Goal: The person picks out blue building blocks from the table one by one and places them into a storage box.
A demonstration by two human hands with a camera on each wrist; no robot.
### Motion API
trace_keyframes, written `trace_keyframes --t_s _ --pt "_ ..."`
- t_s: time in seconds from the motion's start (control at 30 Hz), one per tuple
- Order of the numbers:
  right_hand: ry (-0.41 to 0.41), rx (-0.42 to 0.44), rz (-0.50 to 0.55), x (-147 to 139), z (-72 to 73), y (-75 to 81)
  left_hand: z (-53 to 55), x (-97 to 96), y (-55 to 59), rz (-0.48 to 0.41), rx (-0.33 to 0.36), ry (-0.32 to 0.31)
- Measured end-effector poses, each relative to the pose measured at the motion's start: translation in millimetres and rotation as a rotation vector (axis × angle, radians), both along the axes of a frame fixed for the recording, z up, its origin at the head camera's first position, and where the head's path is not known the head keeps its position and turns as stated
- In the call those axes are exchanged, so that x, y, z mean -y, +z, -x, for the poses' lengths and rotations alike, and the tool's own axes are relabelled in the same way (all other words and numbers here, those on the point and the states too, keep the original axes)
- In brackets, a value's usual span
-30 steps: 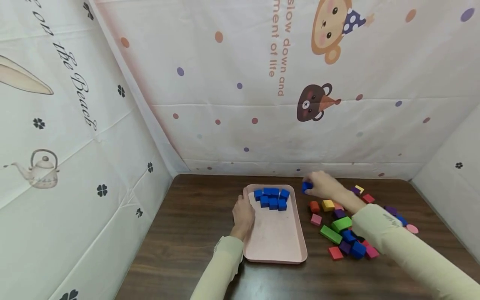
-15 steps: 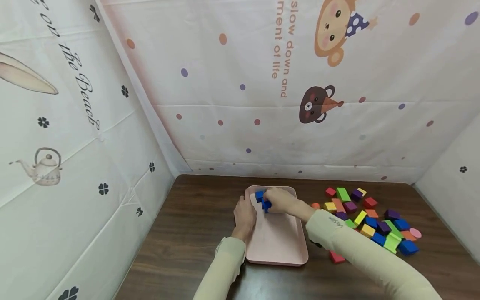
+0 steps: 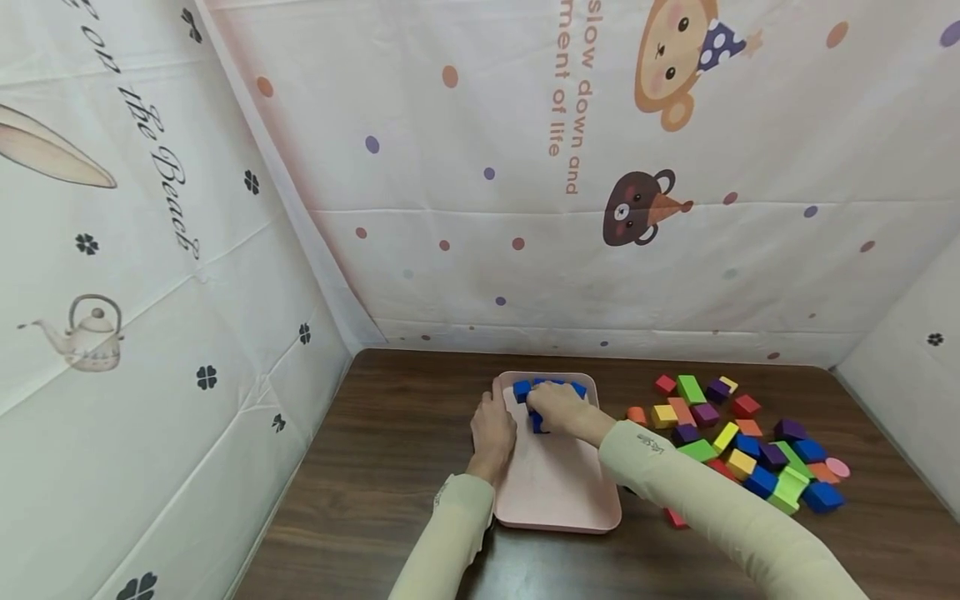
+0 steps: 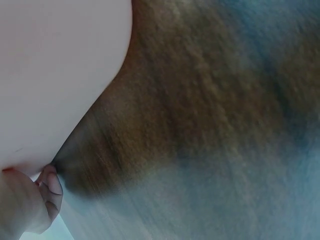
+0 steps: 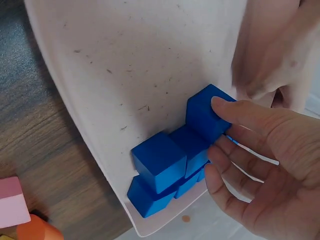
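The pink tray point(image 3: 555, 492) lies on the table with several blue blocks at its far end. At its left side, my left hand point(image 3: 492, 433) holds the rim, and the left wrist view shows the thumb and a curled finger point(image 4: 54, 187) at the tray edge. Inside the tray, my right hand point(image 3: 562, 407) pinches a blue block point(image 5: 207, 112) between thumb and fingers. That block sits against the end of a row of blue cubes point(image 5: 159, 160), as the right wrist view shows. From the head, my right hand covers part of the row.
To the right of the tray lies a loose spread of coloured blocks, among them a yellow block point(image 3: 741, 463), a green block point(image 3: 691, 389) and a blue block point(image 3: 822, 497). Printed cloth point(image 3: 450, 283) hangs behind the dark wooden table point(image 3: 375, 467).
My right hand has carried the blue block left from beside the loose blocks into the tray, then shifted slightly within it. The left hand stays at the tray's left rim.
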State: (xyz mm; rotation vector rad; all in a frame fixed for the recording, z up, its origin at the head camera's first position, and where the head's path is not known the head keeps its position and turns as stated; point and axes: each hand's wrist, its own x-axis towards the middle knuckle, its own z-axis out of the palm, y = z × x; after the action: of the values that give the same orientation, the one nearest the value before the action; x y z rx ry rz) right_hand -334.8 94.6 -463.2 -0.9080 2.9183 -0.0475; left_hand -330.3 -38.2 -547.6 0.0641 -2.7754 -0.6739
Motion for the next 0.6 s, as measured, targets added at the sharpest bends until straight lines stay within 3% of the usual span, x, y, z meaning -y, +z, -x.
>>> trace_keyframes --t_s 0.27,0.6 --pt "-0.036 0.024 0.009 -27 9.1 18.8 0.9 -3.2 3.2 0.032 0.01 -0.012" --pt "-0.19 0.083 0.045 -128 32.7 65.9 12.2 7.7 2.4 0.022 0.029 0.015"
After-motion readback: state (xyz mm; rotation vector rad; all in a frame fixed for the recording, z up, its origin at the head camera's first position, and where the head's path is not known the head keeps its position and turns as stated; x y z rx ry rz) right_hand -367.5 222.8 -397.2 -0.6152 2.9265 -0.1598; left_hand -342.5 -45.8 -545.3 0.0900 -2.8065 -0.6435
